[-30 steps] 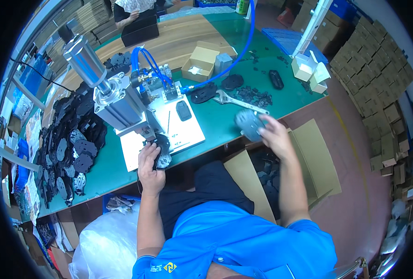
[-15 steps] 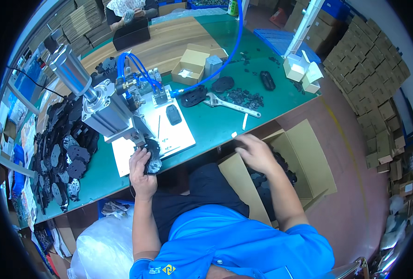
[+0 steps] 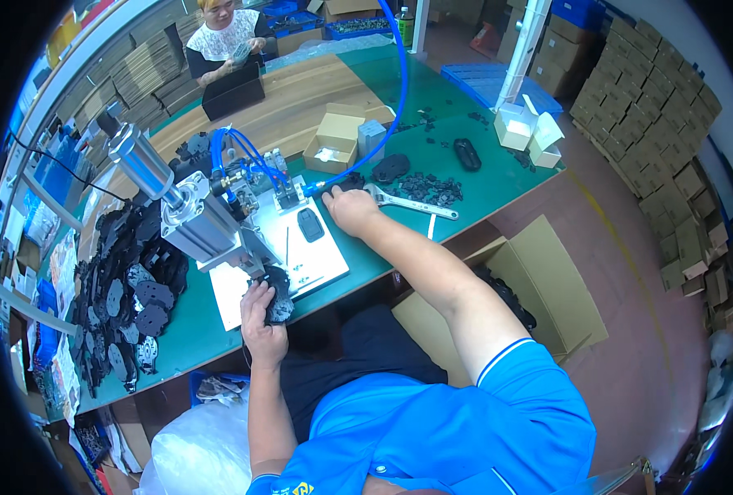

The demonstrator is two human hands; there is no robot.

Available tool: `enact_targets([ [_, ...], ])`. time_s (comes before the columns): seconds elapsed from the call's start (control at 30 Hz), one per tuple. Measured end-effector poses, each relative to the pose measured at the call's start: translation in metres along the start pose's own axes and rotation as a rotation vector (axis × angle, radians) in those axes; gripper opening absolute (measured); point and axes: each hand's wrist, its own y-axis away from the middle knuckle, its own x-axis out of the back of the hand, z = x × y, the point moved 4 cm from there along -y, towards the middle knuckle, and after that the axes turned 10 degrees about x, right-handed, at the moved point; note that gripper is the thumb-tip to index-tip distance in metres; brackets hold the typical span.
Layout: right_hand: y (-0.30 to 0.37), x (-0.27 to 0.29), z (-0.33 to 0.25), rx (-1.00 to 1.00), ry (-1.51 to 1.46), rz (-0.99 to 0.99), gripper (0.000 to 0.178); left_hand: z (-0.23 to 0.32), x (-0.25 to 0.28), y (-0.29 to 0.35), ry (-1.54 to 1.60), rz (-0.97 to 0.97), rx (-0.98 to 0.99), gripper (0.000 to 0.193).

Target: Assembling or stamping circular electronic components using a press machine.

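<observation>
My left hand (image 3: 261,318) is closed on the near edge of a black plastic part (image 3: 279,299), which sits at the foot of a metal pneumatic press (image 3: 200,221). Across the bench, the bent fingers of my right hand (image 3: 351,211) are on a black plastic plate (image 3: 348,181), mostly covered by the hand. Just right of that hand lies an adjustable wrench (image 3: 416,205). A dark grey oval part (image 3: 309,224) rests on the white base board (image 3: 327,262) between my hands.
A large heap of black plates (image 3: 127,289) covers the bench's left side. Small black pieces (image 3: 432,190) lie past the wrench. An open carton (image 3: 560,289) stands under my right arm. A blue hose (image 3: 395,124) arches over the bench. A co-worker (image 3: 226,41) sits opposite.
My right hand has moved from above the open carton, forward and left, to the black plate by the wrench. My left hand stays on the part at the press. The view has shifted slightly.
</observation>
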Motion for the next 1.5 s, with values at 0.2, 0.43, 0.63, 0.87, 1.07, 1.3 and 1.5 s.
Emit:
enact_targets([
  [0.2,0.009,0.021,0.009,0.148,0.108,0.065,0.018,0.001,-0.001,-0.002,0.025,0.003,-0.012,0.044],
  [0.43,0.139,0.095,0.015,0.185,-0.057,0.583,0.002,0.001,0.0,-0.001,0.031,0.016,-0.012,0.042],
  [0.63,0.331,0.072,0.088,-0.514,-0.5,0.129,0.028,0.002,-0.002,-0.002,0.013,0.026,-0.026,0.042],
  [0.87,0.372,0.028,0.086,-0.538,-0.307,-0.086,0.039,0.002,-0.002,-0.002,0.005,0.042,-0.041,0.041],
  [1.07,0.187,0.066,0.056,-0.074,-0.319,0.51,0.031,0.006,0.0,-0.004,-0.038,0.041,-0.063,0.041],
  [1.3,0.033,0.022,0.094,-0.159,-0.001,0.245,0.03,0.012,0.005,-0.006,-0.133,-0.003,-0.105,0.043],
  [1.5,0.013,-0.001,0.119,-0.185,0.031,0.03,0.027,0.012,0.003,-0.004,-0.094,0.027,-0.08,0.044],
])
